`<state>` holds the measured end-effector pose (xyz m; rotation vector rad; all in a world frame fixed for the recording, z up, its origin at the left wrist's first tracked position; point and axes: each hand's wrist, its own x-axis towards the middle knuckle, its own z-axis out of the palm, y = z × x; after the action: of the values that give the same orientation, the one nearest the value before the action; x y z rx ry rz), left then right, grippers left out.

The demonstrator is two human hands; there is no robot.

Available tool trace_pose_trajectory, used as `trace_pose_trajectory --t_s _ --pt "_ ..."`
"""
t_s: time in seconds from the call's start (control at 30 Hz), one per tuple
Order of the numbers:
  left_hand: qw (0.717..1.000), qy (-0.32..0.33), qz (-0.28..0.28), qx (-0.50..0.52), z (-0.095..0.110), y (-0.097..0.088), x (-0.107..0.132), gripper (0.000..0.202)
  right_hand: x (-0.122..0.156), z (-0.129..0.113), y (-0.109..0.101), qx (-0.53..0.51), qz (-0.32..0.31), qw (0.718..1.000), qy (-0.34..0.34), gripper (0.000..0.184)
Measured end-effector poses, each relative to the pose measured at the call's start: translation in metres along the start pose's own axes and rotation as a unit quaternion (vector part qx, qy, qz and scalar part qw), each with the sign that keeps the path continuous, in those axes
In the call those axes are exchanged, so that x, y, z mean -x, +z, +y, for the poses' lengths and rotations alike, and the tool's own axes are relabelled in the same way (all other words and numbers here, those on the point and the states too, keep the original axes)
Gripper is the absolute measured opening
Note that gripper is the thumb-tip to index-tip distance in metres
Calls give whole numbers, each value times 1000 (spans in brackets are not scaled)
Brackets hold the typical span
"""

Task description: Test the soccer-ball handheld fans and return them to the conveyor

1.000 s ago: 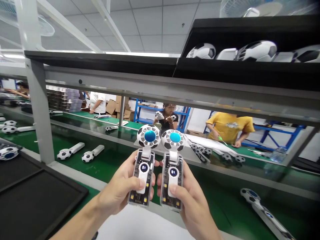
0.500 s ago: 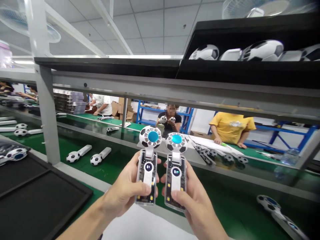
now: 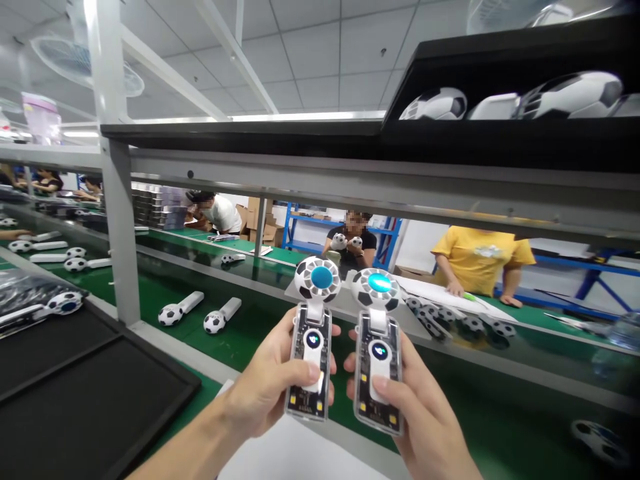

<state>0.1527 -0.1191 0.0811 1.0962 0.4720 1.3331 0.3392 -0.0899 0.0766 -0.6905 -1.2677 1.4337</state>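
Observation:
My left hand [image 3: 270, 377] is wrapped round a handheld fan [image 3: 311, 350] with a soccer-ball head and a clear casing. The thumb presses on its white front strip, below a small round lit display. My right hand [image 3: 420, 400] grips a matching handheld fan [image 3: 379, 367] beside it, thumb on the same strip. Both fans stand upright, a small gap apart, their blue round centres facing me. The right one's centre shines brighter. Beneath my hands a white sheet [image 3: 295, 450] shows in part.
Several soccer-ball fans [image 3: 215, 321] lie on the green conveyor belt [image 3: 265, 340]. At left is a black divided tray [image 3: 100, 393]; a grey post [image 3: 117, 233] rises behind it. Overhead runs a shelf with a black tray [image 3: 450, 143] of fans. Co-workers [image 3: 480, 257] stand across the line.
The displays have changed from 01 to another figure, which looks like 4. The view has turned slightly left, so things appear further right. Both hands keep hold of their fans.

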Motion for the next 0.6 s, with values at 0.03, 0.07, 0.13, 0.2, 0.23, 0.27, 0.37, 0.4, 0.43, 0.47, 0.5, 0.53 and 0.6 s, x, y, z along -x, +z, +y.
trace_pose_trajectory --t_s 0.03,0.07,0.13,0.2,0.23,0.27,0.37,0.4,0.43,0.47,0.5,0.53,0.6 --pt "1000 -2 2 1 0 1 0 49 0 0 0 -1 0 1000 0 76" --pt "1000 -3 5 3 1 1 0 50 0 0 0 0 -2 1000 0 76" --pt "1000 -2 8 6 1 2 -1 52 0 -1 2 -1 -8 1000 0 76" --pt "1000 1 7 10 0 3 -2 52 0 0 4 -2 -10 1000 1 74" --pt "1000 1 5 13 0 4 -2 51 1 0 5 -3 -9 1000 0 74" --pt "1000 1 2 16 1 4 -2 51 1 0 6 -4 -5 1000 -2 75" --pt "1000 3 -6 19 2 4 -1 52 1 2 8 0 18 1000 -17 78" --pt "1000 3 -9 16 2 3 -1 52 1 4 7 4 34 999 -25 78" --pt "1000 5 -12 10 1 3 0 52 0 5 6 7 52 998 -30 73" --pt "1000 10 -10 -3 0 3 0 51 -2 7 5 4 67 997 -30 65" --pt "999 23 -2 -26 -1 2 -1 47 -3 8 3 -2 74 997 -26 53" --pt "997 41 18 -58 -4 1 -1 43 -5 10 2 0 74 997 -24 43" --pt "982 86 103 -131 -10 -2 -4 35 -5 12 -1 51 110 991 -61 37"
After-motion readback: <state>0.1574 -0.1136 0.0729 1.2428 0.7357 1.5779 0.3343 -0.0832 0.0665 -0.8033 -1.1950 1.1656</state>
